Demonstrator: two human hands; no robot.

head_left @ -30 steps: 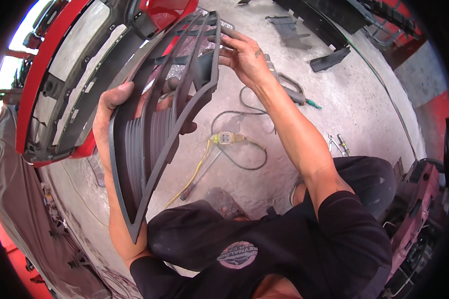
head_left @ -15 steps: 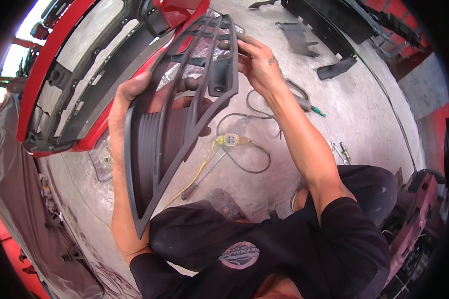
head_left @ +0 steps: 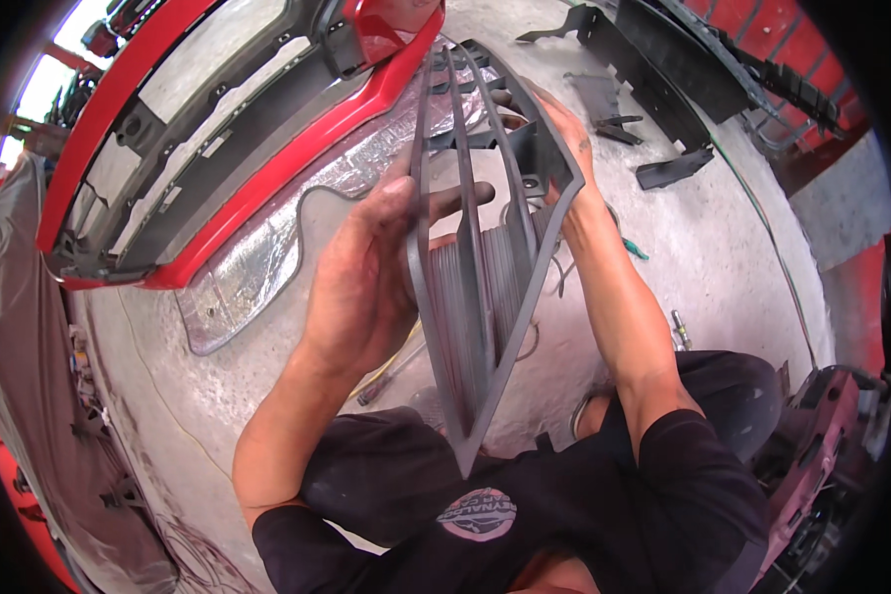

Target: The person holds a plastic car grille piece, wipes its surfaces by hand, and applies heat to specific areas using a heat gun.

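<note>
Both hands hold up a dark plastic car grille insert (head_left: 450, 297), a tapered frame with long slats and a ribbed panel behind them. Its pointed end is toward my chest and its wider end away from me. My left hand (head_left: 356, 272) is closed on the left edge, thumb along the rim, with fingers showing behind the slats. At the upper right edge, my right hand (head_left: 566, 129) grips the wider end; its fingers are partly hidden behind the frame. Beyond, to the left, a red bumper cover (head_left: 267, 193) with black inner openings rests on the floor.
A silver foil-faced sheet (head_left: 252, 287) lies under the bumper. Black plastic panels (head_left: 653, 99) are at the far right, with a long green cable (head_left: 777, 238) beside them. Metal tools (head_left: 680, 327) lie near my right knee. A grey-brown cover (head_left: 20, 327) drapes along the left.
The grille insert has moved right and turned to stand more upright in view. My left hand has come right with it, and my right hand has shifted slightly right.
</note>
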